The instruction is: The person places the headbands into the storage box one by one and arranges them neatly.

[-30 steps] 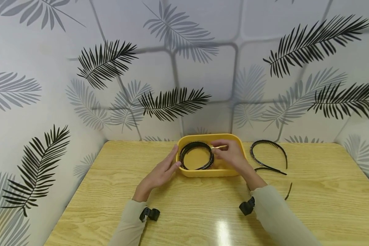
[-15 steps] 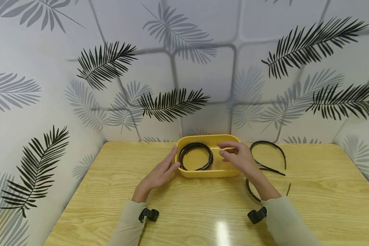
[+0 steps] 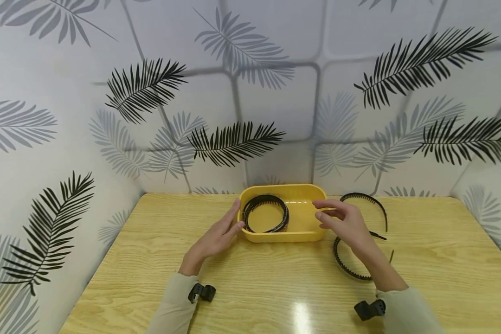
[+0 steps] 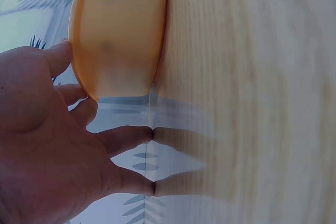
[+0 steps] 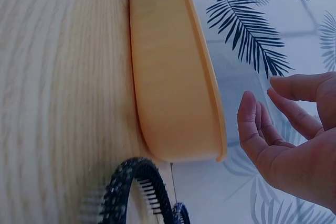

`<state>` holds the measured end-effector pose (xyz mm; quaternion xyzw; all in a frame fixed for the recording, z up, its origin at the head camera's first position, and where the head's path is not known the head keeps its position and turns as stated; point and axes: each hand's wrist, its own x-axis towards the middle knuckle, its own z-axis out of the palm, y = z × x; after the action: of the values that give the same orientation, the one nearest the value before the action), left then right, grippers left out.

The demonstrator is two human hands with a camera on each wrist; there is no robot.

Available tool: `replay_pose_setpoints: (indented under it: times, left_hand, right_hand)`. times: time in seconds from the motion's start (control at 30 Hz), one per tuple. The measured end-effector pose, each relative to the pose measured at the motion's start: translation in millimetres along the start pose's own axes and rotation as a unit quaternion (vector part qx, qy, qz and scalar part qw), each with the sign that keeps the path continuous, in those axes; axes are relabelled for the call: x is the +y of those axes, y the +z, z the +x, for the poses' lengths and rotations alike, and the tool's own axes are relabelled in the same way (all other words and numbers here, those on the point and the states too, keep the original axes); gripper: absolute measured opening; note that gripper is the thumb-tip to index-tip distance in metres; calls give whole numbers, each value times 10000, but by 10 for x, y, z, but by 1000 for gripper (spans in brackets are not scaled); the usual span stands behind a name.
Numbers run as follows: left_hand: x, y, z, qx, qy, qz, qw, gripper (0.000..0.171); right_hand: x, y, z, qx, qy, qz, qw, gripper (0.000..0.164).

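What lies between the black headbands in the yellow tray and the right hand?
The head view shows only the bare floor of the yellow tray between the black headbands and the right hand.

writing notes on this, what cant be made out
- Head: part of the far headband, behind the right hand.
- Head: how many stacked headbands lie in the yellow tray; they overlap.
- Left wrist: the tray's inside, behind its wall.
- Right wrist: nearest headband, cut off by bottom edge.

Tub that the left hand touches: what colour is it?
The tub is yellow, seen best in the head view; the wrist views show it more orange.
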<state>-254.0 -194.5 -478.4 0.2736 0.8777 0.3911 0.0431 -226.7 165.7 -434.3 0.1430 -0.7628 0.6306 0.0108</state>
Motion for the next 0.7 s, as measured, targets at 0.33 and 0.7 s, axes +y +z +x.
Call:
replay_pose_setpoints:
  times: [0.33,0.7]
  left_hand:
    - [5,4,-14,1,29,-60,10000,66]
    - [19,11,-12,-13,11,-64,10000,66]
  right_hand:
    - [122,-290,-154,337,-326,20,9989,37]
    - [204,-646,-319,665,-402,-7,9970,31]
